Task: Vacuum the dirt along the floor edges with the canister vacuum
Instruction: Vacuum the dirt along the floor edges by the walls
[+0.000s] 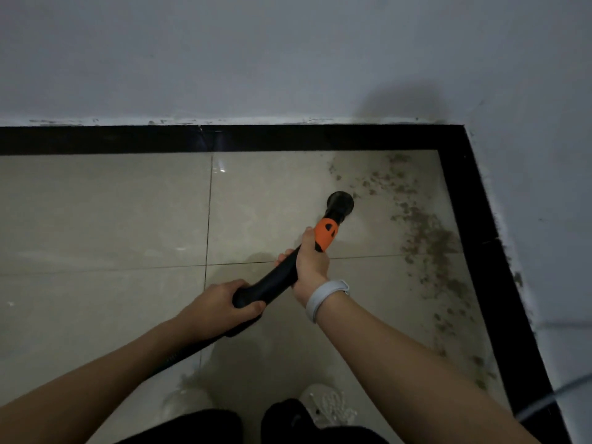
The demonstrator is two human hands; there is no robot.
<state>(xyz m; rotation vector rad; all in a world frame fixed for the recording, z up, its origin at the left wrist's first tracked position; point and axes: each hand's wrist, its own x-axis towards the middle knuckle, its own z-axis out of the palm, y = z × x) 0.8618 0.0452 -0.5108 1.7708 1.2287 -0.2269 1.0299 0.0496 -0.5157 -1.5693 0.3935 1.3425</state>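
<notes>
Landmark: black skirting (224,139) along the wall (288,59); it turns at the corner (455,139) and runs on down the right side

Left hand (221,304): fingers curled round the rear bend of the black wand (275,280), farthest from the skirting. Probably the steering end, with the hose (179,357) trailing back from it toward the person

Right hand (309,261): fingers wrapped round the wand just behind the orange collar (325,235), closer to the skirting. A forward grip like this likely serves to press and aim the tip. Pale wristband (323,298) on this wrist

Nozzle (341,203): round black head down at the floor tile (128,213), short of the skirting and at the inner fringe of the dirt (429,238). Contact with the tile cannot be confirmed

Dirt: grey-brown scatter lying in a band against the right-hand run of skirting, from near the corner back toward the person; most of it is not yet picked up

Obstacles: the corner leaves little room for a round head. Two pale shoes (326,402) stand well back from the skirting. A thin pale cable (551,398) crosses the skirting at far right and could snag
</notes>
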